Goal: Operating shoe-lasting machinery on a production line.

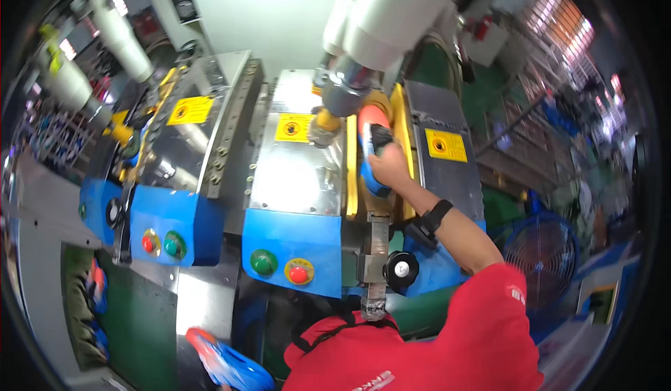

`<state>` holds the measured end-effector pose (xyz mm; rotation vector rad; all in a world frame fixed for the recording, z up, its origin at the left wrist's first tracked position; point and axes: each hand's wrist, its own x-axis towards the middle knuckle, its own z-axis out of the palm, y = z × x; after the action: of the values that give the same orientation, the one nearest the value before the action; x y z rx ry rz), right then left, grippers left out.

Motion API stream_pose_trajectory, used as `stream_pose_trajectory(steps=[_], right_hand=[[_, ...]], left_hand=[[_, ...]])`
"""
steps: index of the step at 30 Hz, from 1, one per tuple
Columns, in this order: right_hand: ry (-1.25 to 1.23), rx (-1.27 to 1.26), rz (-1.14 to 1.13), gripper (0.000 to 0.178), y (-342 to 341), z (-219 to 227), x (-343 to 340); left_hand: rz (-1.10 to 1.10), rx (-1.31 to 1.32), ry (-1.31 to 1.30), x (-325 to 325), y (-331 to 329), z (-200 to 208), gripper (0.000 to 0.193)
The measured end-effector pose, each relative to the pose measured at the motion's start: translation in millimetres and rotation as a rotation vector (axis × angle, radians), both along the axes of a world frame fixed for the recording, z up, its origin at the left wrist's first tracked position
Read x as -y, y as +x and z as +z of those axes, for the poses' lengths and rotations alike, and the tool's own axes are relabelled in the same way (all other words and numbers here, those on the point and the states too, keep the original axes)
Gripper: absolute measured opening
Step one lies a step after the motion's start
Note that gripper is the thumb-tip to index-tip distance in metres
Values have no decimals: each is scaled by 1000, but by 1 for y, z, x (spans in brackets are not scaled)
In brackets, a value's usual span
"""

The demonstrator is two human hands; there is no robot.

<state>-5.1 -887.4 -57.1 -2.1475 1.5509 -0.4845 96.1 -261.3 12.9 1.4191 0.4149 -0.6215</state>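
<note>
The right hand [390,164] closes its fingers on the shoe [369,139] from the right; the shoe lies between 2 yellow pads [352,171], orange toe away from the machine's front edge [293,214]. The left hand [226,387], nearer a 2nd shoe [234,365], barely shows; I cannot tell its grip.

One head-worn fisheye looks down on nearby shoes [233,366] and machines [297,181].

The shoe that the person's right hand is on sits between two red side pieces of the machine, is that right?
Not quite: the side pieces are yellow, not red, as the head view shows. The shoe that the person's right hand is on does sit between them.
</note>
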Motion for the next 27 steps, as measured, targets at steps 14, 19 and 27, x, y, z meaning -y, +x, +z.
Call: stream_pose_trajectory(steps=[14,19,27], right_hand=[[98,-36,-121,68,4,90,-63],[-249,386,406,48,73,113,-211],[-450,-181,661,64,177,22,-284]], left_hand=[[-237,71,54,16,85,-68,36],[-293,-35,-289,26,121,-80,27],[-352,-109,-121,13,133,-76,43]])
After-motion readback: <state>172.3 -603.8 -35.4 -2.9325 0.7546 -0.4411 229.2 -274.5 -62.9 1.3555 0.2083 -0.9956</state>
